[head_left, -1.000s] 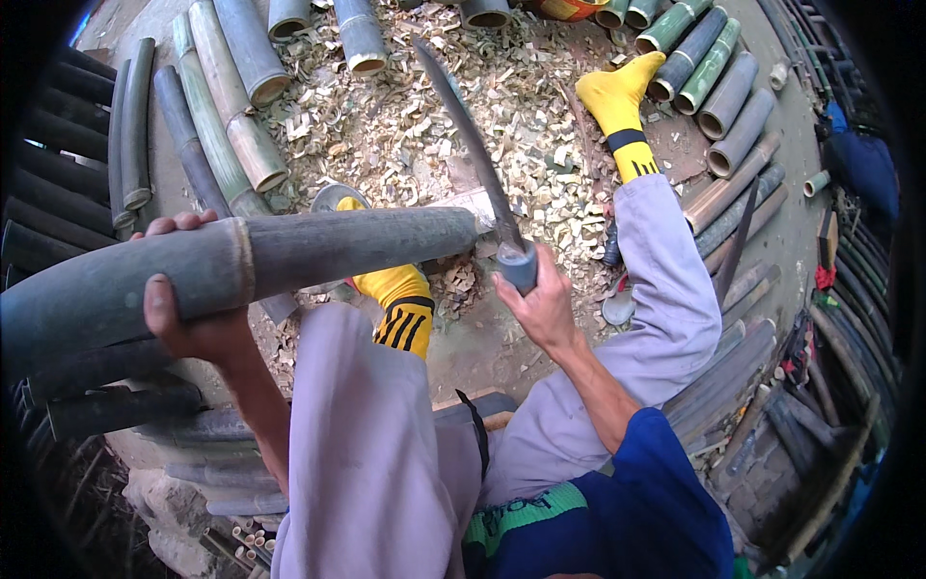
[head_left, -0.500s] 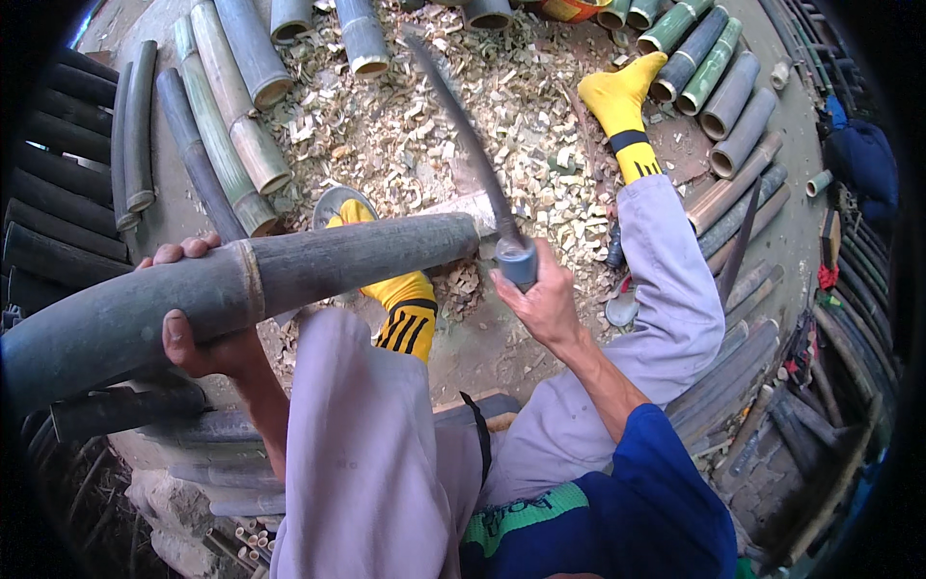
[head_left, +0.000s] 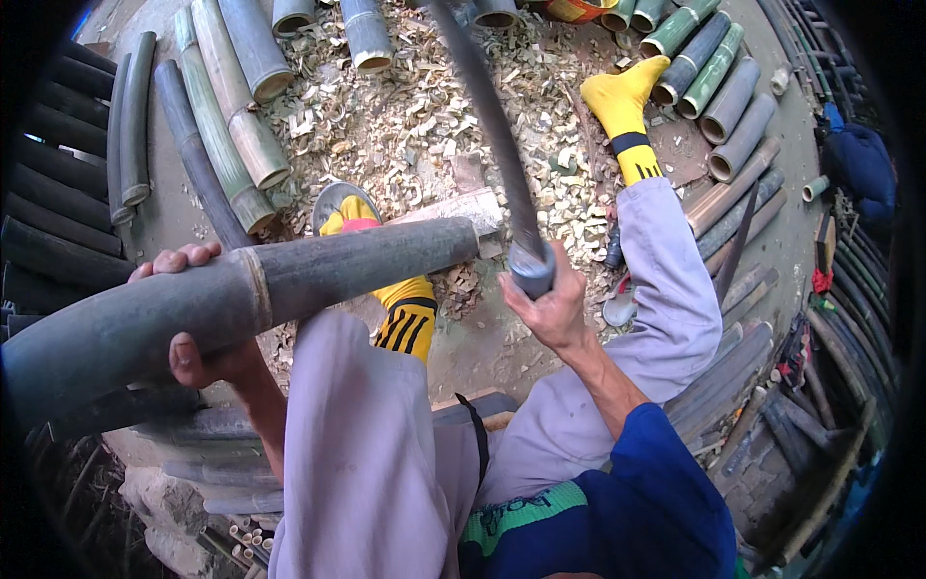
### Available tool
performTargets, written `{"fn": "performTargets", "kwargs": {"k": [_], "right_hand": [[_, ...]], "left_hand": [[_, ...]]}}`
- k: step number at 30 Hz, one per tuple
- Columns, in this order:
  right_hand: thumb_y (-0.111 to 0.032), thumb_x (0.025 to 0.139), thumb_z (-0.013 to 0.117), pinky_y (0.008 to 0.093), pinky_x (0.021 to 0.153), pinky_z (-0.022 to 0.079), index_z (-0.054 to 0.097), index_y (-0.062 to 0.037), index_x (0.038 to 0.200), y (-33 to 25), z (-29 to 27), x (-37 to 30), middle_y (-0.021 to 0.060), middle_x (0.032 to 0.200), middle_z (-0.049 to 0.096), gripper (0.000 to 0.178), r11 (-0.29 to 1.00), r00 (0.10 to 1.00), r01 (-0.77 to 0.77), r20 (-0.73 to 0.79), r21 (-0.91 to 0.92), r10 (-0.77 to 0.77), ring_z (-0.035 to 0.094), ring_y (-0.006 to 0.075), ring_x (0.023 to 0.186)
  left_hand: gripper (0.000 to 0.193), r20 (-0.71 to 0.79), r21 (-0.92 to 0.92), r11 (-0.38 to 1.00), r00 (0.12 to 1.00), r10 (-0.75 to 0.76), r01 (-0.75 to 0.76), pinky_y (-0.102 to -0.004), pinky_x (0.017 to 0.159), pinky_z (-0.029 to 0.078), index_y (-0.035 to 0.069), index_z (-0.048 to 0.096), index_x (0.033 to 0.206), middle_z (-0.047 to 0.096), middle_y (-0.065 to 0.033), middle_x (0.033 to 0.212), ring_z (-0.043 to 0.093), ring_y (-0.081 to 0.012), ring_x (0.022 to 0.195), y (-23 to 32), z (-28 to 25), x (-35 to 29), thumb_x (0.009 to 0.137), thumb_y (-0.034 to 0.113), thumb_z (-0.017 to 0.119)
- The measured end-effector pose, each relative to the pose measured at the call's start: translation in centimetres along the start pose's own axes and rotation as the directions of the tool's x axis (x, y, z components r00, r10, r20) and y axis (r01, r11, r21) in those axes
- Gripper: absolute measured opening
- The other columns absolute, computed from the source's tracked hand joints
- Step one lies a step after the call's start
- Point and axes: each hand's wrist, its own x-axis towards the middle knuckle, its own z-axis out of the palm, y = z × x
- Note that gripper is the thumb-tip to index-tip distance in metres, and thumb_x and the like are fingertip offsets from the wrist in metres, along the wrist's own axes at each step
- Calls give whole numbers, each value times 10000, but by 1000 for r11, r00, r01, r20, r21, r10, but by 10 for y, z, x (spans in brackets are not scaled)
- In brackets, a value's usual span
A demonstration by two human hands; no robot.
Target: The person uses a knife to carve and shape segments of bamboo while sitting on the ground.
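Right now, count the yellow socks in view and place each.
2. The right sock is beside the wood chips; the left sock is partly covered by the bamboo pole in the left hand. No others show.

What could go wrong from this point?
The right hand holds a long knife beside the bamboo pole's end; a glancing stroke might reach the left foot, covered by a yellow sock, beneath the pole. The bare left hand grips that same pole, so a stray cut could possibly catch its fingers.

Thick grey bamboo pole, slanting up rightward, dark grey-handled knife, beside its end
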Motion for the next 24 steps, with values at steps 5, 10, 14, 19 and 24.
{"fn": "performTargets", "kwargs": {"k": [5, 10, 14, 19, 24], "right_hand": [[-129, 781, 672, 310, 508, 556, 461, -4, 939, 71, 35, -15, 177, 739, 631, 292, 977, 956, -178, 214, -115, 199, 653, 271, 622], [-93, 769, 652, 385, 608, 555, 474, 29, 1035, 69, 23, -6, 240, 806, 642, 342, 952, 916, -269, 266, -148, 301, 672, 329, 715], [-103, 766, 674, 355, 612, 537, 489, 19, 1035, 36, 0, -8, 196, 807, 650, 348, 954, 943, -296, 143, -54, 300, 675, 283, 723], [-102, 751, 711, 304, 592, 514, 490, -2, 1042, -19, -26, 13, 121, 756, 630, 379, 999, 999, -39, -36, 30, 41, 644, 198, 649], [-122, 768, 688, 362, 555, 528, 464, 11, 1036, 6, -3, 7, 169, 761, 630, 374, 995, 989, 99, -104, -22, -101, 663, 284, 646]], "left_hand": [[671, -70, 133, 989, 996, -54, 63, -432, 923, 375, -8, 403, 1185, 465, -134, 1021, 478, -277, 968, 9, 8, 3, 645, 332, 608], [584, -388, 117, 957, 899, -203, 267, -443, 908, 393, -17, 397, 1188, 485, -140, 1005, 501, -271, 928, 7, 37, 7, 763, 349, 557], [573, -389, 85, 989, 918, -81, 123, -449, 913, 396, 25, 368, 1202, 488, -134, 1002, 502, -275, 911, 9, 31, 3, 770, 354, 551], [591, -364, 215, 976, 930, 57, 24, -459, 918, 392, 19, 358, 1185, 489, -148, 1014, 510, -285, 922, 14, 43, 11, 744, 370, 535], [605, -358, 266, 963, 931, 64, 36, -460, 915, 390, 8, 361, 1172, 494, -156, 1019, 515, -290, 930, 11, 45, 9, 727, 383, 529]]}}
